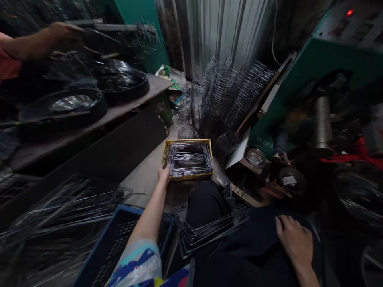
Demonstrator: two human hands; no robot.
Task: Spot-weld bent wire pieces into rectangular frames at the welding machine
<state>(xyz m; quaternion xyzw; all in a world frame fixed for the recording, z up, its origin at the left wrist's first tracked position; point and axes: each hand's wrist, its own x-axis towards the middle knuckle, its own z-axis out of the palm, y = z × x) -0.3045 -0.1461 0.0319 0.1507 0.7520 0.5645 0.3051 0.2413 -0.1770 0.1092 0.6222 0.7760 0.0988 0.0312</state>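
Note:
My left hand (163,173) reaches forward and is closed on the near left corner of a yellow plastic crate (212,156). Inside that crate lies a stack of thin rectangular wire frames (188,158). My right hand (295,239) rests palm down on my dark-clothed thigh, fingers stretched out and holding nothing. Between the two, several bent wire frames (206,235) lie nested across my lap, around my knee. Under my left forearm stands a blue perforated crate (110,235), partly hidden by the arm.
Tall stacks of wire rings (220,95) stand beyond the yellow crate. At left, a bench (152,85) holds black round trays, and a co-worker's hand (64,34) is over it. Loose wire frames (60,215) pile up below. A green machine (287,107) stands at right beside a small bowl (255,157).

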